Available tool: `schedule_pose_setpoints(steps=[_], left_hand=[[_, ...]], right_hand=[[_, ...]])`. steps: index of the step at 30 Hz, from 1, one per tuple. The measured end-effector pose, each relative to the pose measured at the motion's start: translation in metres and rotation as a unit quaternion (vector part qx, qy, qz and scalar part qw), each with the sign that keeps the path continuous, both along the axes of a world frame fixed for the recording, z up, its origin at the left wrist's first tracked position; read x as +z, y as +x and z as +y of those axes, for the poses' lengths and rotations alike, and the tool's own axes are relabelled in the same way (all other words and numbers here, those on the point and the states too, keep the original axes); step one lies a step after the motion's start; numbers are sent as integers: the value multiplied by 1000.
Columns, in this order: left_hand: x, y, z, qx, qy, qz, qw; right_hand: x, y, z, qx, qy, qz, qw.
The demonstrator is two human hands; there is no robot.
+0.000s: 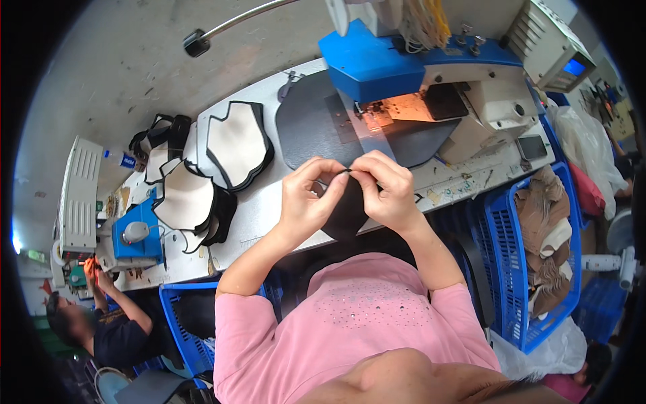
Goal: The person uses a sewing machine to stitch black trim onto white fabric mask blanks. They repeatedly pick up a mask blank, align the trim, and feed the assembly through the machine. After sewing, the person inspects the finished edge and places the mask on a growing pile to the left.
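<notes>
- A worker's left hand [306,198] and right hand [383,192] pinch the top edge of a black fabric piece [344,209], held between them over the near edge of the table [262,209].
- The piece hangs toward 6 o'clock from the fingertips.
- A sewing machine [417,74] stands at 12 o'clock; stacked black-and-white cut pieces [202,175] lie at 9 o'clock.
- A blue basket [511,269] sits at 4 o'clock.

Sewing workshop: machines [417,74], cut pieces [235,145]
</notes>
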State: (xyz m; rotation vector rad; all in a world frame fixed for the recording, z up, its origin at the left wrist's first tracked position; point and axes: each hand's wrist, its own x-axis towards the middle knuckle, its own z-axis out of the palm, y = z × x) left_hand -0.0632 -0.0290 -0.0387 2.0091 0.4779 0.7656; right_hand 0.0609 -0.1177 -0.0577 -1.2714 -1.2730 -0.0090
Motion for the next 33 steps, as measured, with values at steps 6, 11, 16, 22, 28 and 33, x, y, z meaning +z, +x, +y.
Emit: schedule_pose_setpoints(steps=[6, 11, 16, 22, 28, 33], left_hand=[[12, -34, 39, -153, -153, 75, 973], [7, -70, 21, -115, -256, 61, 958], [36, -124, 23, 293, -64, 77, 951], [62, -200, 77, 254, 470, 18, 845], [-67, -263, 127, 216, 97, 251, 939], [-49, -234, 108, 280, 95, 265, 918]], right_hand=[[4, 5, -9, 37, 24, 120, 992], [7, -9, 4, 94, 71, 225, 967], [10, -2, 18, 124, 10, 235, 964], [2, 27, 23, 62, -75, 209, 973], [4, 27, 24, 60, -136, 120, 982], [0, 31, 22, 47, -147, 113, 982]])
